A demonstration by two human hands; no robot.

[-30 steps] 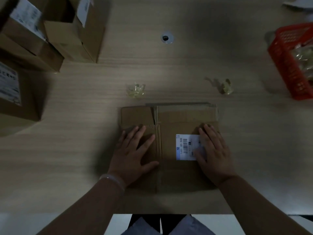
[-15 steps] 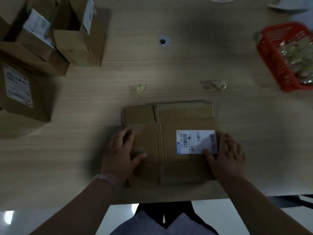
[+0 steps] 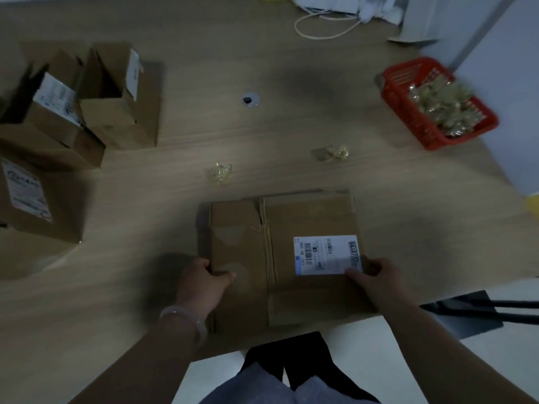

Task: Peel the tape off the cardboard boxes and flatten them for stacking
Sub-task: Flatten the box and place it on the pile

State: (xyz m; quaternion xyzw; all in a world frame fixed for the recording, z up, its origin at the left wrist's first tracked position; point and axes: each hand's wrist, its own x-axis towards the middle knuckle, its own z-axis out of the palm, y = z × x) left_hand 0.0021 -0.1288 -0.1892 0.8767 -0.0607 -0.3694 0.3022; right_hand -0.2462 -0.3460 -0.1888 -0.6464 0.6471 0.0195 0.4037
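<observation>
— Cardboard first: the flattened box (image 3: pixel 280 258) lies at the near edge of the table (image 3: pixel 262 68), straight in front of me. What have the hands got?

— My left hand (image 3: pixel 201 282) grips the box's left edge, thumb on top and fingers curled under. My right hand (image 3: pixel 376 278) grasps the right edge the same way, with its thumb beside the white label (image 3: pixel 328 255).

— So a lift comes next?

— I judge so. It looks flat and ready for a stack. I'd raise both sides evenly and keep the panels pressed together, or the folds may spring open.

— And around it?

— Pale wood-grain tabletop in dim light. At far left stand the upright boxes (image 3: pixel 116 106), some open-topped, not yet flattened. In mid-table lie two crumpled tape wads (image 3: pixel 220 172). Further right is a red basket (image 3: pixel 437 103) holding what I take for more peeled tape. A white cable (image 3: pixel 320 27) loops at the far edge.
</observation>
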